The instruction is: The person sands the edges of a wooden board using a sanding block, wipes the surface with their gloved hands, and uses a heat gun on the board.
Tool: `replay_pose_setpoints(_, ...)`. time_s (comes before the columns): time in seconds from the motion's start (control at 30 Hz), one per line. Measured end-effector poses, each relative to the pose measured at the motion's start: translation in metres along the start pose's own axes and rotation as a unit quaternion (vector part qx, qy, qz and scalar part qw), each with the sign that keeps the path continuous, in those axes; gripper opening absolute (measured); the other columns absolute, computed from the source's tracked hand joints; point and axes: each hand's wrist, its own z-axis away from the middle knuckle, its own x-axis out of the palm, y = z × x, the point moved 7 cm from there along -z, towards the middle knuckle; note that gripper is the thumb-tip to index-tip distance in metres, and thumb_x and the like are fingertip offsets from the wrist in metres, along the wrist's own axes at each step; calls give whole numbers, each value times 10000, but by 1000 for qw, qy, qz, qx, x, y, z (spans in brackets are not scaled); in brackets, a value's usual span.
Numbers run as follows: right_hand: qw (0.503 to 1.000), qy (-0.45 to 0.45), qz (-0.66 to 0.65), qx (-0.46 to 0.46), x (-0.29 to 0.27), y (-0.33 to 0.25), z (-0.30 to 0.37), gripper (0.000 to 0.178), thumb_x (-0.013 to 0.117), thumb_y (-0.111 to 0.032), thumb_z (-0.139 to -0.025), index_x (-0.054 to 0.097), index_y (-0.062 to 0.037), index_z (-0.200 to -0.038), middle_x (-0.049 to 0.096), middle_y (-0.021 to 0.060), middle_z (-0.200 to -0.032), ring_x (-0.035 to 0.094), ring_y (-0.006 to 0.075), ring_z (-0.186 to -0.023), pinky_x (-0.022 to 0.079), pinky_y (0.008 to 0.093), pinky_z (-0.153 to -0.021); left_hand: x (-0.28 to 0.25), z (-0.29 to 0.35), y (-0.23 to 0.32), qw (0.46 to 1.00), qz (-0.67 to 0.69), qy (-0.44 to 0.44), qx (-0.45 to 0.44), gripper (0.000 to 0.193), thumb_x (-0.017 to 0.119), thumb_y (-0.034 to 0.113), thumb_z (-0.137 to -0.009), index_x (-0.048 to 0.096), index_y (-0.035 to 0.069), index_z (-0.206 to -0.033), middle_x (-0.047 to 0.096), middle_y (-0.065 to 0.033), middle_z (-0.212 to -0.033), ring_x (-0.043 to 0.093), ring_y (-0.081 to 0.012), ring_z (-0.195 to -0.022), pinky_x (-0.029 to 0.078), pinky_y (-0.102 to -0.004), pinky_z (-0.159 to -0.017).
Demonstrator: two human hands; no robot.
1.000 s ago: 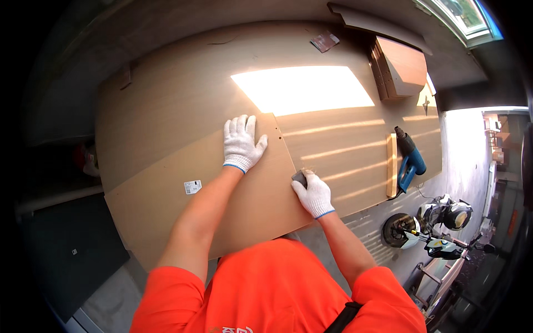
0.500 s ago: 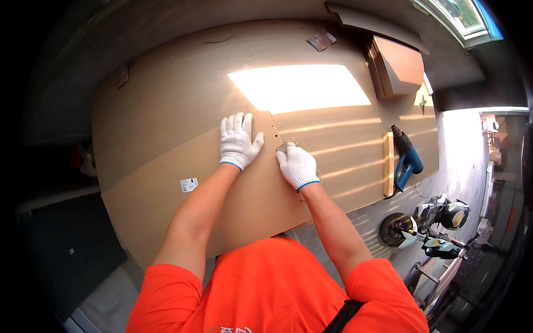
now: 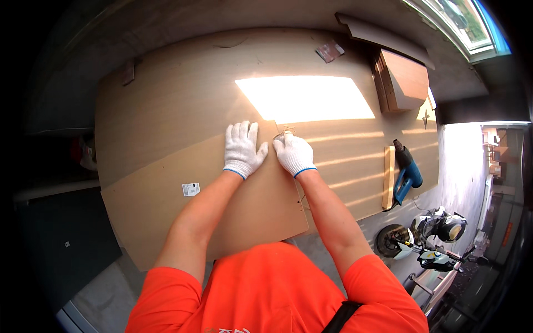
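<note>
A light-brown wooden panel (image 3: 250, 208) with a white label (image 3: 190, 190) and small holes near its right edge lies on a larger board. My left hand (image 3: 243, 149), in a white knitted glove, rests flat on the panel near its far right corner, fingers stretched out. My right hand (image 3: 294, 151), gloved alike, is closed at the panel's right edge, near that corner. A small grey flat piece (image 3: 277, 136) is pinched in its fingers, mostly hidden now. Thin curled strips (image 3: 288, 129) lie just beyond the fingertips.
A blue heat gun (image 3: 408, 175) lies on the right beside a wooden strip (image 3: 388, 177). Stacked brown boards (image 3: 405, 80) stand at the far right. Reddish sandpaper-like sheets (image 3: 330, 51) lie at the back. A motorcycle (image 3: 427, 236) stands on the floor to the right.
My right hand has slid away from me along the panel's right edge, toward the far corner, with the grey piece. My left hand stays flat on the panel. The view has shifted slightly.
</note>
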Motion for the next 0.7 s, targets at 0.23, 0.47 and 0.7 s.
replay_pose_setpoints(0.23,1000,-26,12,-2,-9,-11,-25,385,600,-396,-993,717,-46,-1103,756,227,-1001,716,415,-988,558,508,-899,-1,-1,1,1000,-1,10,7,627,712,402,-843,597,12,-1321,542,-201,-1324,482,-388,-1269,325,-540,-1163)
replay_pose_setpoints(0.47,999,19,-33,-32,-13,-21,-48,369,608,-407,-978,760,-84,-1072,754,199,-1081,713,410,-1008,558,502,-909,-4,1,-2,1000,4,0,-2,640,720,407,-838,597,14,-1327,541,-202,-1326,481,-394,-1269,325,-541,-1161)
replay_pose_setpoints(0.7,991,51,-122,37,-22,-5,-38,457,628,-445,-970,732,-45,-1164,723,219,-1193,695,393,-1092,542,469,-951,-4,0,-6,999,31,12,-5,647,735,394,-833,591,20,-1340,543,-193,-1335,481,-383,-1285,319,-532,-1167)
